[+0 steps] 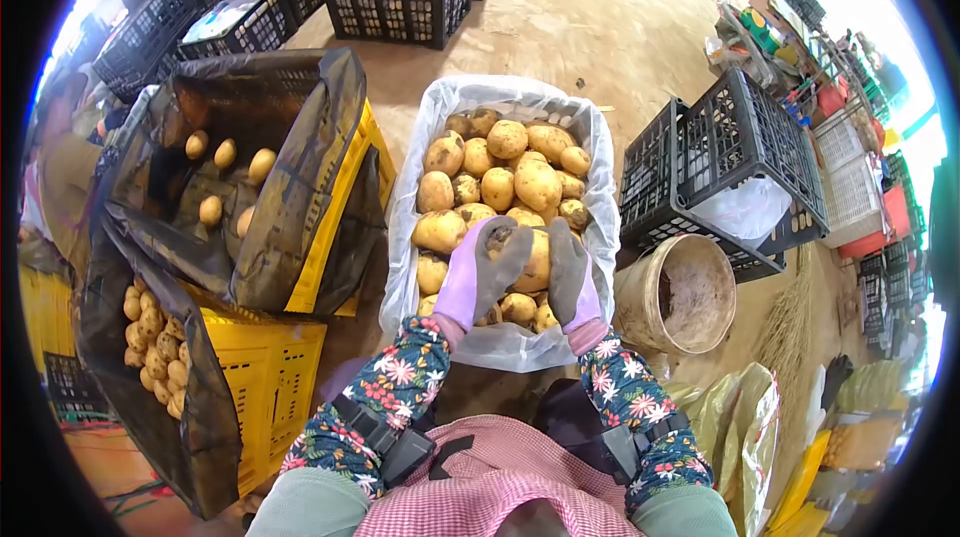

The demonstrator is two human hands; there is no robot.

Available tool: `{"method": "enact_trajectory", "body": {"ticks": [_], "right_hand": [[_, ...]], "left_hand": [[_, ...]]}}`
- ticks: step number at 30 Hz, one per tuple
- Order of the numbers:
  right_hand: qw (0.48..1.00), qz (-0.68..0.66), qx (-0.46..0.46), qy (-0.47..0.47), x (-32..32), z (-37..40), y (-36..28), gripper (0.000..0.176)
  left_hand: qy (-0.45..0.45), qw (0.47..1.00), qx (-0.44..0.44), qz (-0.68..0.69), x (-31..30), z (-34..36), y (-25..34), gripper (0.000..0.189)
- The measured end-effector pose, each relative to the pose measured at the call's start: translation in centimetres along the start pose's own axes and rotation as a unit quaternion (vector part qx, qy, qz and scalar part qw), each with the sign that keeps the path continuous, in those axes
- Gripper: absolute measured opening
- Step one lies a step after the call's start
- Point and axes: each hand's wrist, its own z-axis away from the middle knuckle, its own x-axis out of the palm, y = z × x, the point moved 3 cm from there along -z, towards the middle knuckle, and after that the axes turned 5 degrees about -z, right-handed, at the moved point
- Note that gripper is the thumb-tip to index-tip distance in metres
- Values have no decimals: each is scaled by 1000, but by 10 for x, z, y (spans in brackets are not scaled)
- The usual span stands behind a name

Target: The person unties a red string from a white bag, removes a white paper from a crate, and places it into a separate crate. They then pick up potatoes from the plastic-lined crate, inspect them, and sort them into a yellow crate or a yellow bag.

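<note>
Both hands wear purple and grey gloves and are over a crate lined with white plastic (402, 227), which is filled with potatoes (507, 140). My left hand (488, 265) has its fingers curled at a potato near the front of the crate. My right hand (570, 277) is on the other side, its fingers against the right side of a large potato (534, 262) between the two hands. The left fingertips are partly hidden, so what lies under them is hard to make out.
At the left, a dark-lined yellow crate (330, 207) holds several potatoes; another (265, 367) below holds small ones. A dirty bucket (642, 294) and black crates (745, 137) stand at the right. Stacked black crates (388, 12) stand behind. A person (65, 142) is at far left.
</note>
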Motion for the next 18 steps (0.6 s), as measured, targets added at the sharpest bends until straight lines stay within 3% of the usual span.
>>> {"method": "enact_trajectory", "body": {"ticks": [2,4,8,10,14,15,17,18], "right_hand": [[998,-52,36,15,-2,0,-1,30],[999,29,-13,15,-4,3,-2,29],[993,-93,61,24,-5,5,5,27],[995,-36,-38,90,-7,4,8,31],[989,72,-100,85,-14,-2,1,32],[996,-20,-12,86,-13,-3,2,30],[987,-114,75,82,-10,-4,0,28],[975,-179,114,70,-8,-5,-2,27]], "left_hand": [[11,997,-31,69,5,-3,-7,37],[-15,981,-112,157,12,-8,-20,37],[-3,992,-47,114,11,-10,-28,42],[22,950,-132,283,14,-9,-38,46],[-29,943,-140,301,3,-3,-13,56],[-27,943,-137,301,5,-2,-19,56],[-67,969,20,237,14,0,-28,57],[-61,936,-170,303,13,8,-3,52]]}}
